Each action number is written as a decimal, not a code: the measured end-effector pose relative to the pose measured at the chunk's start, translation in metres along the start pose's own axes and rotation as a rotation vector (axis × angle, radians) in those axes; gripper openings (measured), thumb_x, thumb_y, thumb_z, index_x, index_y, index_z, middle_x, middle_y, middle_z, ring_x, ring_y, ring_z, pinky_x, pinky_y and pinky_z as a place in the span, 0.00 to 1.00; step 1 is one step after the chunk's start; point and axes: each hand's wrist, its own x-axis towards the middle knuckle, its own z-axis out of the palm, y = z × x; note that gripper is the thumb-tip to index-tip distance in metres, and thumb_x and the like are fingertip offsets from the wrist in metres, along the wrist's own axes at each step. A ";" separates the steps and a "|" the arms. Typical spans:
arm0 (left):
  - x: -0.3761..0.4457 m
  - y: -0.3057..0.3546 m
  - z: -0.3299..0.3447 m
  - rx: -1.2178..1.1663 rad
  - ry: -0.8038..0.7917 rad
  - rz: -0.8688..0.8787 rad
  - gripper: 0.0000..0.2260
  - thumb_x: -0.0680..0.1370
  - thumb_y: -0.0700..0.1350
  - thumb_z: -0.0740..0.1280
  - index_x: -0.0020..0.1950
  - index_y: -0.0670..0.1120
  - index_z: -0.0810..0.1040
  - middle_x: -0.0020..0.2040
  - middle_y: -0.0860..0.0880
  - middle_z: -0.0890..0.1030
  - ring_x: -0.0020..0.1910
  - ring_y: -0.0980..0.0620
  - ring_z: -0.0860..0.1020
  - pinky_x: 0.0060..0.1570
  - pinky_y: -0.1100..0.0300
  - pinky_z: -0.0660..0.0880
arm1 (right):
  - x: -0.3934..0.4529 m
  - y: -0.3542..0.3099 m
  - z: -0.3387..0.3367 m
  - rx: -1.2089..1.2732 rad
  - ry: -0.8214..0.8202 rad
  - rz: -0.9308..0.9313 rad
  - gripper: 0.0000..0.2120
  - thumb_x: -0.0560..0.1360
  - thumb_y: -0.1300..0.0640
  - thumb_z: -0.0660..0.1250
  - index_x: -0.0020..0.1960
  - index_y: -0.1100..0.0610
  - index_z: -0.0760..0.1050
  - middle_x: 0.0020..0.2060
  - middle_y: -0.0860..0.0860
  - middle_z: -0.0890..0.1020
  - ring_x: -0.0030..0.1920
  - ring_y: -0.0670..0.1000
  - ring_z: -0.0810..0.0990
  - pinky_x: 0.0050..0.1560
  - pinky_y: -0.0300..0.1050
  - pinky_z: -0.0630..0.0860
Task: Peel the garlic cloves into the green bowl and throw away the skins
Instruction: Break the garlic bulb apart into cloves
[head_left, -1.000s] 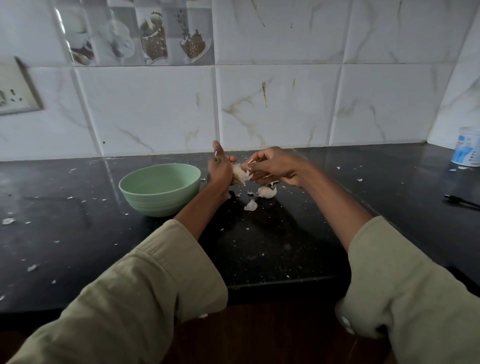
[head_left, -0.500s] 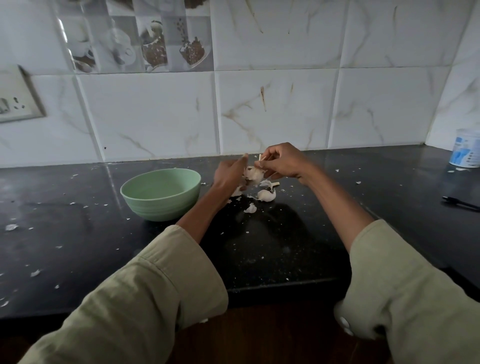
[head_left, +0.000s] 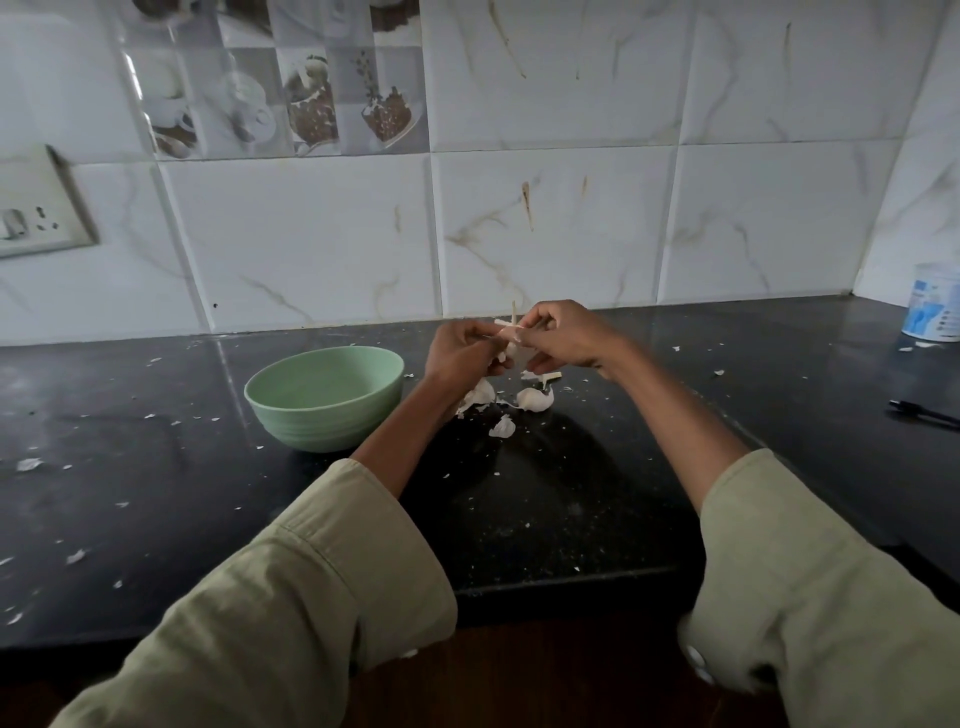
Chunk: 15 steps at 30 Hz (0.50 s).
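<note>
Both hands now closer together: my left hand and right hand pinch garlic piece above counter. Green bowl left; loose cloves beneath.

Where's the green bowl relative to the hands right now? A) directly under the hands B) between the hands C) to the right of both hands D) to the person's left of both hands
D: the green bowl stands on the black counter left of the left hand and right hand, which both hold the garlic piece.
</note>
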 end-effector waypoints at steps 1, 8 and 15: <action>0.000 0.001 0.000 -0.021 0.015 -0.004 0.02 0.81 0.39 0.72 0.51 0.40 0.82 0.36 0.47 0.83 0.37 0.49 0.84 0.41 0.58 0.83 | -0.001 -0.002 0.002 0.000 -0.039 0.011 0.16 0.81 0.52 0.70 0.60 0.63 0.76 0.52 0.60 0.85 0.49 0.60 0.88 0.52 0.55 0.85; -0.003 0.002 0.006 0.037 0.042 0.017 0.11 0.82 0.48 0.64 0.52 0.40 0.74 0.41 0.42 0.83 0.35 0.48 0.79 0.36 0.52 0.78 | 0.000 -0.006 0.024 -0.073 -0.073 -0.040 0.20 0.86 0.44 0.58 0.61 0.62 0.70 0.45 0.59 0.81 0.40 0.54 0.80 0.45 0.52 0.82; -0.002 0.002 0.006 0.209 0.029 -0.009 0.10 0.86 0.53 0.56 0.57 0.47 0.65 0.45 0.47 0.77 0.37 0.50 0.73 0.39 0.53 0.69 | 0.000 -0.008 0.035 -0.042 -0.027 -0.083 0.16 0.87 0.49 0.55 0.60 0.62 0.69 0.43 0.55 0.78 0.38 0.52 0.75 0.37 0.47 0.75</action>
